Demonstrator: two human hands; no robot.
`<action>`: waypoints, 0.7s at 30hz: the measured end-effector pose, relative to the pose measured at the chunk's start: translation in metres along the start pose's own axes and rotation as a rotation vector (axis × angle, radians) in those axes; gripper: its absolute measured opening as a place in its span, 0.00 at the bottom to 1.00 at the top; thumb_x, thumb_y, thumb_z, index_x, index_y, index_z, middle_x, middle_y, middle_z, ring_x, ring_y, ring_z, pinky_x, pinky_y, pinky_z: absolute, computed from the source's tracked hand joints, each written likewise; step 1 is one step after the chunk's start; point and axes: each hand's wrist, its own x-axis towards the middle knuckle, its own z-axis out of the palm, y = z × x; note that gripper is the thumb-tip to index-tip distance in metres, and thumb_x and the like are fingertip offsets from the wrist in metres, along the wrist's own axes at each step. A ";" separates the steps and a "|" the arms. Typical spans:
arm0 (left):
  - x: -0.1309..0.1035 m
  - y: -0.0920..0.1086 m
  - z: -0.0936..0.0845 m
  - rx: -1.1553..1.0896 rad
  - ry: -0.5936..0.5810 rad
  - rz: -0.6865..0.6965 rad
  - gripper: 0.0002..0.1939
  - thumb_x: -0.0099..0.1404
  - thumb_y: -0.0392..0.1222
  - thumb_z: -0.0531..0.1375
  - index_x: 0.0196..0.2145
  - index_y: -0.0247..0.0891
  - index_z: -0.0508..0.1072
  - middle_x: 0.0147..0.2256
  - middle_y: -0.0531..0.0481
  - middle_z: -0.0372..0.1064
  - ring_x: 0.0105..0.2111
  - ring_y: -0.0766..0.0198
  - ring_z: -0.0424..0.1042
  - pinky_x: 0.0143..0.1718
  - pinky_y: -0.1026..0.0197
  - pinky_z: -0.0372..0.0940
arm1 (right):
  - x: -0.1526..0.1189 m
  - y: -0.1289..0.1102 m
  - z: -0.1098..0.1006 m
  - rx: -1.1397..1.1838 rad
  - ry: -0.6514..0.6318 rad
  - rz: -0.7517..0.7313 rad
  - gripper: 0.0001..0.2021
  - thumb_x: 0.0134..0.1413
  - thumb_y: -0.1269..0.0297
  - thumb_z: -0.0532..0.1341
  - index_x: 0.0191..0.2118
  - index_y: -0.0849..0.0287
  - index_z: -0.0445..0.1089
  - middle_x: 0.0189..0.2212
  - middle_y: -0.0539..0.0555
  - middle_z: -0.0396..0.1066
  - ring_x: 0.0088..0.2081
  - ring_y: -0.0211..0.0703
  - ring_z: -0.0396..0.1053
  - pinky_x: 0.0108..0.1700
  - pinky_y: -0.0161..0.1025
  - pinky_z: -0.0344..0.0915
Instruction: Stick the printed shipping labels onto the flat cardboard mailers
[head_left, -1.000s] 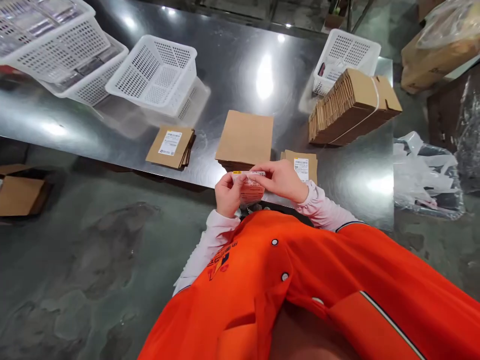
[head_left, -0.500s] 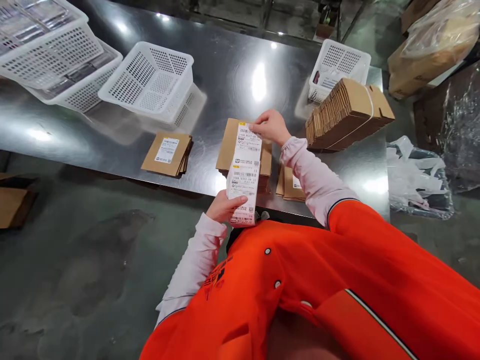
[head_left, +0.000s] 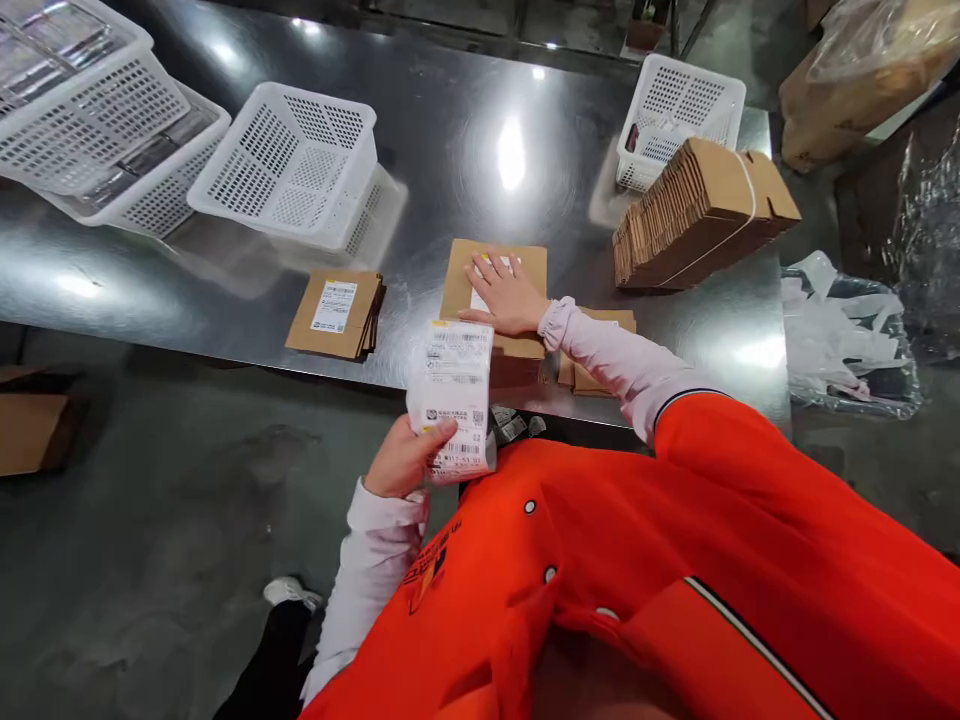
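White label strip point(head_left: 459, 375): at seven o'clock from the middle cardboard stack point(head_left: 459, 275), its top end by that stack's near-left corner.
Left hand point(head_left: 405, 455): thumb pinching the strip, other fingers hidden behind it; out past the table's near edge.
Right hand point(head_left: 510, 298): fingers spread flat over a single label point(head_left: 478, 301) on the stack's top.
Labelled packets point(head_left: 337, 313): nine o'clock, well apart from the stack, near the table's front edge.
Second packet pile point(head_left: 591, 381): four o'clock, just beside the stack, partly under the right sleeve point(head_left: 622, 355).
Strapped carton bundle point(head_left: 701, 215): two o'clock, overlapping the table's right edge in view.
Steel table point(head_left: 435, 140): broad bare stretch towards twelve, between baskets at ten point(head_left: 285, 165) and one point(head_left: 682, 100).
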 end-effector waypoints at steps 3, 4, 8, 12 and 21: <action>0.019 0.040 0.011 -0.035 0.204 0.258 0.31 0.44 0.58 0.75 0.41 0.33 0.79 0.37 0.40 0.80 0.39 0.46 0.79 0.39 0.51 0.75 | -0.025 -0.021 0.001 0.069 -0.042 -0.122 0.32 0.65 0.52 0.54 0.68 0.68 0.58 0.72 0.66 0.47 0.73 0.66 0.39 0.71 0.68 0.31; 0.033 0.052 0.017 -0.038 0.252 0.364 0.30 0.46 0.58 0.74 0.41 0.34 0.79 0.39 0.40 0.80 0.40 0.47 0.79 0.41 0.51 0.75 | -0.036 -0.025 -0.001 0.122 -0.077 -0.205 0.29 0.66 0.55 0.53 0.67 0.65 0.61 0.71 0.64 0.51 0.73 0.62 0.42 0.72 0.65 0.34; 0.107 0.081 0.037 0.170 0.307 0.564 0.21 0.54 0.54 0.68 0.38 0.33 0.78 0.43 0.38 0.78 0.48 0.47 0.76 0.53 0.48 0.69 | -0.078 -0.026 -0.010 0.314 -0.015 -0.243 0.23 0.69 0.59 0.48 0.65 0.58 0.64 0.67 0.58 0.61 0.70 0.48 0.53 0.73 0.52 0.47; 0.151 0.082 0.042 0.443 0.344 0.540 0.16 0.57 0.48 0.65 0.38 0.33 0.77 0.47 0.34 0.77 0.53 0.45 0.73 0.58 0.45 0.63 | -0.099 -0.021 -0.001 0.297 0.258 0.392 0.34 0.66 0.56 0.55 0.68 0.80 0.53 0.68 0.78 0.50 0.72 0.64 0.46 0.73 0.60 0.42; 0.081 0.085 0.096 -0.007 -0.001 0.695 0.27 0.49 0.61 0.71 0.36 0.37 0.75 0.36 0.46 0.78 0.41 0.54 0.77 0.44 0.55 0.73 | -0.124 -0.018 0.014 0.739 0.479 0.467 0.45 0.64 0.49 0.58 0.73 0.68 0.36 0.69 0.71 0.50 0.68 0.53 0.57 0.67 0.50 0.59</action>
